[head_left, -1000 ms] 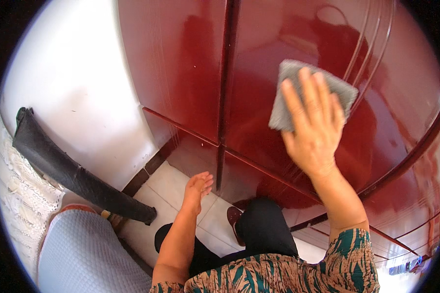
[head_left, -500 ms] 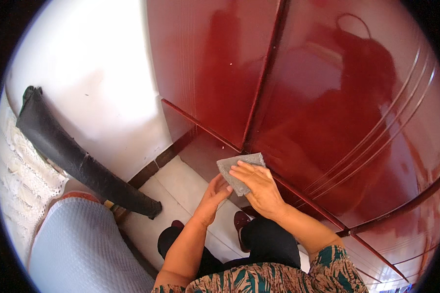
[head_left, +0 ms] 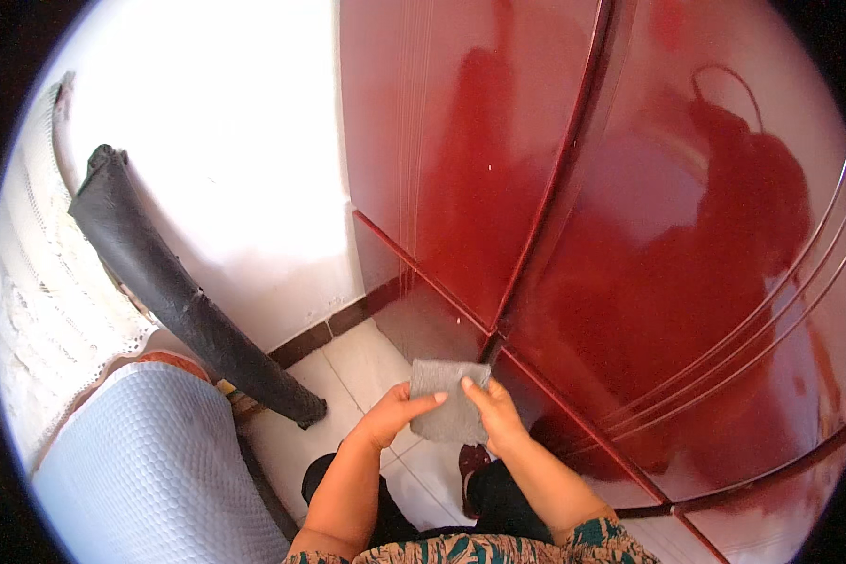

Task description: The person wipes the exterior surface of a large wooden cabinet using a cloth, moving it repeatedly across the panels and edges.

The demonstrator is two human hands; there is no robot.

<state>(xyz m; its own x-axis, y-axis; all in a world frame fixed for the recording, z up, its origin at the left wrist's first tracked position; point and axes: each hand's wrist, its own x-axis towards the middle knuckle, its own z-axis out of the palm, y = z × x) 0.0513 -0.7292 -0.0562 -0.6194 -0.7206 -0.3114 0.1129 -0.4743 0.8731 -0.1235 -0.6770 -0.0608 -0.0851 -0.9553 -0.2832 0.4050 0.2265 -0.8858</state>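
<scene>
A folded grey cloth (head_left: 445, 406) is held flat between my two hands, low in front of the dark red cabinet (head_left: 649, 235). My left hand (head_left: 391, 414) grips the cloth's left side, its thumb lying across the top. On the right side, my right hand (head_left: 496, 410) pinches the cloth with the thumb on top; its other fingers are mostly hidden behind. The cloth covers part of the cabinet's lower edge but appears apart from it. Glossy door panels with a raised seam stand beyond both hands.
At the left, a long black wrapped roll (head_left: 193, 301) leans near the white wall (head_left: 244, 141). Beside it is a seat or bed with a light blue quilted cover (head_left: 160, 461) and white lace cloth (head_left: 42, 301). Pale floor tiles (head_left: 324, 376) lie under my feet.
My right hand has moved from lying flat over the cloth to pinching its right side. The left hand now grips the left side. Both have come lower, and the view has shifted.
</scene>
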